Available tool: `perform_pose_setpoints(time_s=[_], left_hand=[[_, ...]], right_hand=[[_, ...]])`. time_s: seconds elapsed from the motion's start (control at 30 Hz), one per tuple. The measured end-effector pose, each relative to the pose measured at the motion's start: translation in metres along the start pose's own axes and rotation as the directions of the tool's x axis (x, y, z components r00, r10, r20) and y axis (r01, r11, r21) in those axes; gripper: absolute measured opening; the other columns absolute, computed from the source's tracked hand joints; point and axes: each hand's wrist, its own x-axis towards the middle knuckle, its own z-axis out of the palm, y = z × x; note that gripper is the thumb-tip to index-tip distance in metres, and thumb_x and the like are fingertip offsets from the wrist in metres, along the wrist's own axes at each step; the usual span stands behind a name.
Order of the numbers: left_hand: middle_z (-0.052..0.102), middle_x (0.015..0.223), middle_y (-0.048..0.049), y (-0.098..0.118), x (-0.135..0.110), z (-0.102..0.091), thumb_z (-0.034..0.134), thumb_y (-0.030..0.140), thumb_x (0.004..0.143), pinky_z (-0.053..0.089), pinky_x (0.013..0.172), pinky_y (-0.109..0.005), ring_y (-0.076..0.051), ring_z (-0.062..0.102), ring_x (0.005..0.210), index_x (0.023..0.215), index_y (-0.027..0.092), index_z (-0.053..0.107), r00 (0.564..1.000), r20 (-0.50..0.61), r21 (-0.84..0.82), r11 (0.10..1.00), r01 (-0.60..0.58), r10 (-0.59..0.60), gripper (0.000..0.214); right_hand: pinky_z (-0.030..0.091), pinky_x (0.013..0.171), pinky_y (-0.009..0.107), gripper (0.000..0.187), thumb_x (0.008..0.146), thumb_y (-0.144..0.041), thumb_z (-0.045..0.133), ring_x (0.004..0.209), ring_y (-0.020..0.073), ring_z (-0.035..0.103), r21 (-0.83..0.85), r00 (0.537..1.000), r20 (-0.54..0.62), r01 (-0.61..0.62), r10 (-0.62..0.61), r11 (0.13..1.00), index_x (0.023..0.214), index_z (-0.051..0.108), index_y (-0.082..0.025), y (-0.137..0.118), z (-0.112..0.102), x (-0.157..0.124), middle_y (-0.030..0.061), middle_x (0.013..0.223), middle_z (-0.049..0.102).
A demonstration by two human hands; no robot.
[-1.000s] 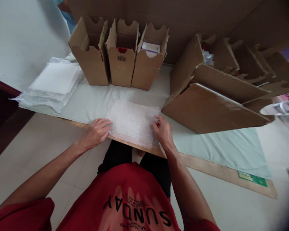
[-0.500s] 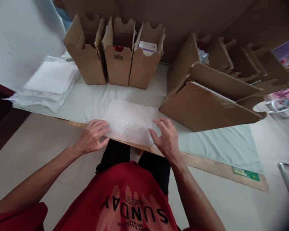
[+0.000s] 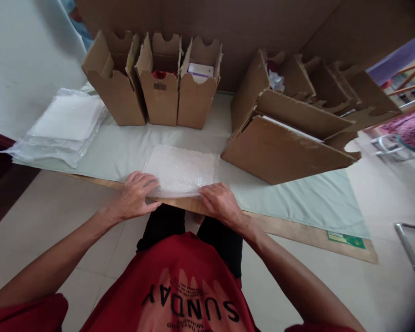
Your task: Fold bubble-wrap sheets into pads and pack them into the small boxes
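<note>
A flat, clear bubble wrap bag (image 3: 180, 168) lies at the front edge of the table, between my two hands. My left hand (image 3: 136, 196) rests at its left front corner, with the fingertips on the plastic and the thumb held apart below. At the right front corner, my right hand (image 3: 221, 202) has its fingers closed on the bag's edge. The fingertips of that hand are partly hidden.
Three narrow cardboard bins (image 3: 161, 99) stand behind the bag. To the right is a larger group of cardboard bins (image 3: 287, 150). A stack of white bubble wrap bags (image 3: 69, 117) lies on the pale green cloth (image 3: 122, 152) at left.
My right hand has moved left and down along the bag, and its fingers have closed on the front edge. My left hand has stayed nearly in place. The view has shifted slightly.
</note>
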Motion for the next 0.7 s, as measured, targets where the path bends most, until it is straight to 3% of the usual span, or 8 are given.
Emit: perform_pose_setpoints(time_s=[0.1, 0.17, 0.23, 0.3, 0.4, 0.5, 0.57, 0.7], left_hand=[[0.074, 0.116, -0.0139, 0.001, 0.012, 0.0, 0.059, 0.022, 0.087, 0.046, 0.105, -0.055, -0.032, 0.068, 0.111, 0.1, 0.02, 0.071, 0.999, -0.001, -0.007, 0.999, 0.032, -0.032, 0.018], [0.077, 0.107, -0.0093, -0.003, 0.018, -0.004, 0.053, 0.014, 0.085, 0.048, 0.103, -0.05, -0.027, 0.071, 0.104, 0.091, 0.021, 0.071, 0.998, -0.004, -0.067, 0.996, 0.057, -0.057, 0.02], [0.079, 0.099, -0.0048, -0.008, 0.021, -0.013, 0.052, 0.015, 0.082, 0.052, 0.096, -0.043, -0.024, 0.072, 0.095, 0.088, 0.023, 0.071, 0.996, 0.034, -0.184, 0.979, 0.088, -0.083, 0.021], [0.079, 0.092, -0.002, -0.011, 0.022, -0.023, 0.053, 0.019, 0.08, 0.054, 0.084, -0.035, -0.021, 0.072, 0.086, 0.087, 0.024, 0.072, 0.983, 0.139, -0.304, 0.94, 0.158, -0.12, 0.021], [0.074, 0.078, 0.0007, -0.009, 0.022, -0.032, 0.054, 0.027, 0.08, 0.048, 0.064, -0.027, -0.017, 0.066, 0.068, 0.084, 0.023, 0.074, 0.914, 0.358, -0.409, 0.848, 0.337, -0.19, 0.021], [0.067, 0.068, 0.0022, -0.006, 0.027, -0.033, 0.055, 0.036, 0.082, 0.041, 0.055, -0.025, -0.015, 0.058, 0.06, 0.079, 0.022, 0.072, 0.849, 0.457, -0.445, 0.758, 0.477, -0.266, 0.022], [0.063, 0.065, 0.0027, -0.007, 0.031, -0.031, 0.058, 0.039, 0.081, 0.039, 0.054, -0.024, -0.014, 0.055, 0.059, 0.075, 0.021, 0.069, 0.831, 0.47, -0.457, 0.725, 0.516, -0.296, 0.022], [0.067, 0.071, 0.0017, -0.019, 0.034, -0.031, 0.064, 0.041, 0.077, 0.047, 0.06, -0.025, -0.016, 0.062, 0.065, 0.078, 0.021, 0.07, 0.828, 0.458, -0.517, 0.66, 0.545, -0.325, 0.021]], right_hand=[[0.045, 0.084, 0.038, 0.02, 0.095, -0.019, 0.054, 0.082, 0.0235, 0.067, 0.143, 0.993, -0.012, -0.114, 0.117, 0.983, 0.09, 0.074, -0.019, 0.005, -0.02, 0.01, 0.0072, 0.089, 0.077], [0.046, 0.082, 0.036, 0.02, 0.094, -0.023, 0.055, 0.078, 0.0217, 0.065, 0.235, 0.985, -0.02, -0.164, 0.174, 0.958, 0.086, 0.073, -0.021, 0.008, -0.033, 0.008, 0.0052, 0.083, 0.076], [0.047, 0.075, 0.033, 0.018, 0.092, -0.028, 0.058, 0.076, 0.0206, 0.063, 0.333, 0.98, 0.034, -0.196, 0.196, 0.922, 0.084, 0.073, -0.023, 0.011, -0.042, -0.002, 0.0041, 0.08, 0.074], [0.048, 0.067, 0.03, 0.015, 0.089, -0.031, 0.06, 0.081, 0.0213, 0.065, 0.448, 0.974, 0.133, -0.226, 0.186, 0.865, 0.086, 0.073, -0.024, 0.014, -0.046, -0.015, 0.0043, 0.088, 0.076], [0.053, 0.071, 0.031, 0.018, 0.084, -0.031, 0.065, 0.099, 0.024, 0.069, 0.605, 0.962, 0.215, -0.268, 0.17, 0.749, 0.099, 0.074, -0.025, 0.019, -0.04, -0.034, 0.0056, 0.111, 0.076], [0.055, 0.091, 0.039, 0.035, 0.077, -0.034, 0.075, 0.112, 0.0268, 0.068, 0.707, 0.961, 0.182, -0.275, 0.207, 0.652, 0.111, 0.074, -0.026, 0.02, -0.025, -0.043, 0.0071, 0.124, 0.073], [0.055, 0.092, 0.039, 0.028, 0.079, -0.039, 0.074, 0.108, 0.0261, 0.069, 0.758, 0.95, 0.146, -0.287, 0.275, 0.586, 0.103, 0.076, -0.025, 0.02, -0.013, -0.041, 0.0066, 0.117, 0.075], [0.053, 0.071, 0.031, 0.023, 0.084, -0.045, 0.066, 0.075, 0.0191, 0.066, 0.802, 0.89, 0.096, -0.334, 0.445, 0.495, 0.078, 0.071, -0.023, 0.019, 0.0, -0.03, 0.001, 0.077, 0.071]])
